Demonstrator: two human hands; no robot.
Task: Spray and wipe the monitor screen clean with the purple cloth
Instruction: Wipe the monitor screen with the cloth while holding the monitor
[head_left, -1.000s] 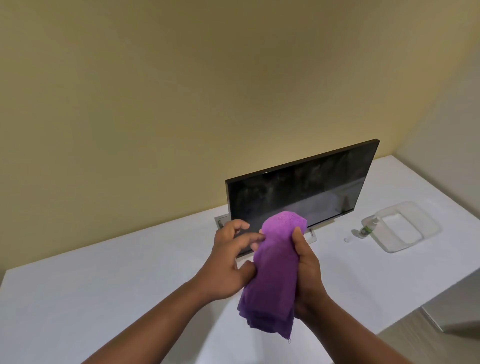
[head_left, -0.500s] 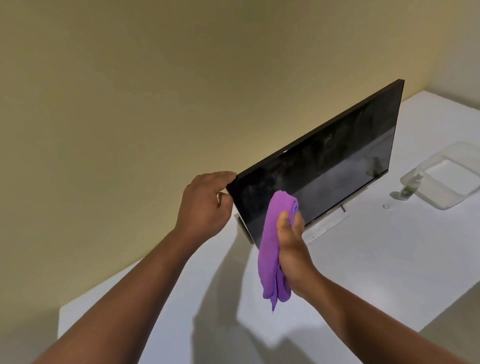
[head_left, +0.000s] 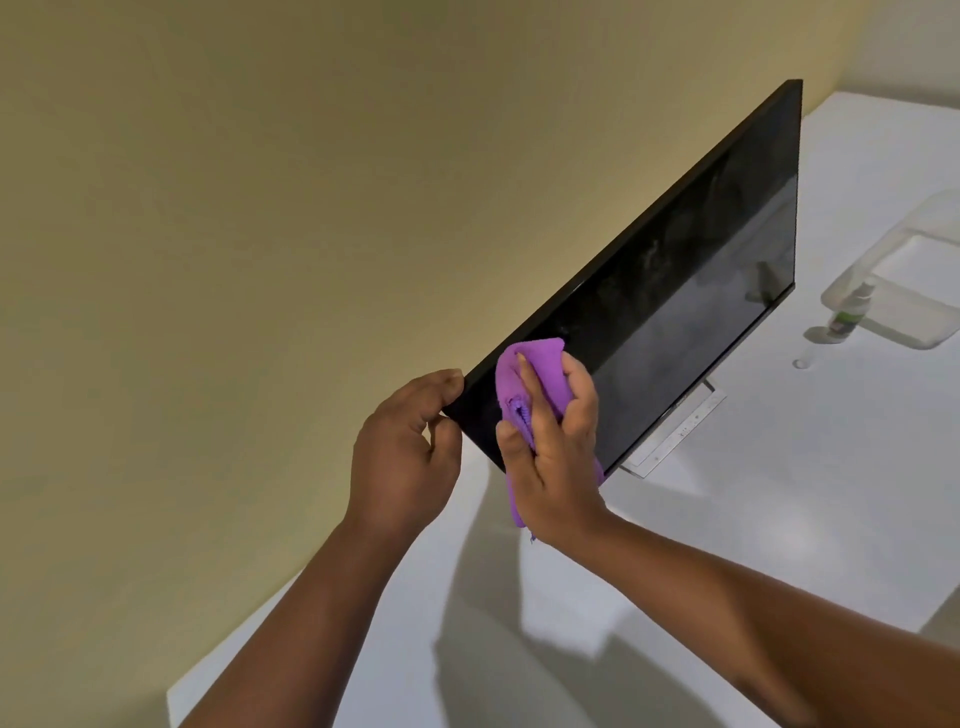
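Right hand (head_left: 558, 457) is on the glass, pressing the purple cloth (head_left: 535, 371) flat against the near upper corner of the monitor (head_left: 675, 291). Its fingers (head_left: 532, 384) lie nearly straight over the bunched fabric, thumb tucked against the cloth's lower fold, and a tail of purple hangs out below the palm, past the screen's bottom edge. The left hand (head_left: 405, 457) steadies things at that same corner: its fingers curl over the top edge of the frame and the thumb comes in from below, pinching the bezel. The screen is dark and streaked, with hazy smears across its middle and far end. The monitor stands on its pale stand (head_left: 675, 436) on the white counter (head_left: 779, 519), backed by a yellowish wall (head_left: 260, 234).

Off to the right, well apart from both hands, a small spray bottle (head_left: 849, 312) with a green label stands just beside a clear plastic tray (head_left: 930, 338); whether it touches the tray is hard to tell out at the soft edge of the view. A tiny round cap-like object (head_left: 800, 364) sits on the counter near the bottle.
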